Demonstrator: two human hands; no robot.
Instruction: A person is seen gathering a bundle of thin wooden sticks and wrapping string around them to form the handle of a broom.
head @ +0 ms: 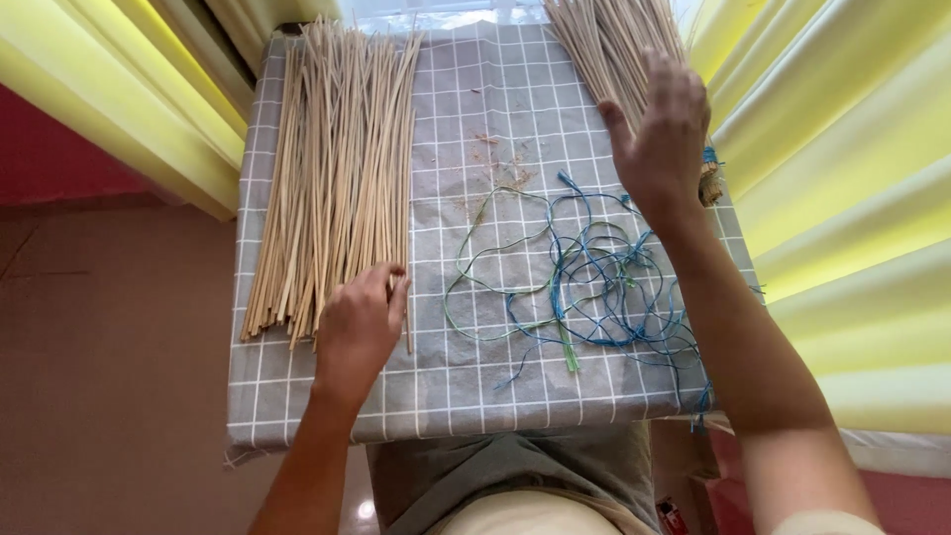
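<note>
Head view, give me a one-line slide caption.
Left hand rests on loose sticks, right hand on a second bundle, tangled strings between.

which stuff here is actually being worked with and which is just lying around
In hand:
- left hand resting on the near ends of the loose pile of thin sticks
- right hand open, fingers spread, over the second bundle of sticks

Lying about:
- tangle of blue and green strings, untouched
- small scraps mid-cloth
- grey checked cloth underneath
- yellow curtains at the sides

A bare strip of checked cloth (451, 129) is being left open toward twelve o'clock; tangled strings (584, 277) are blocking three o'clock, sticks (332, 168) nine.
</note>
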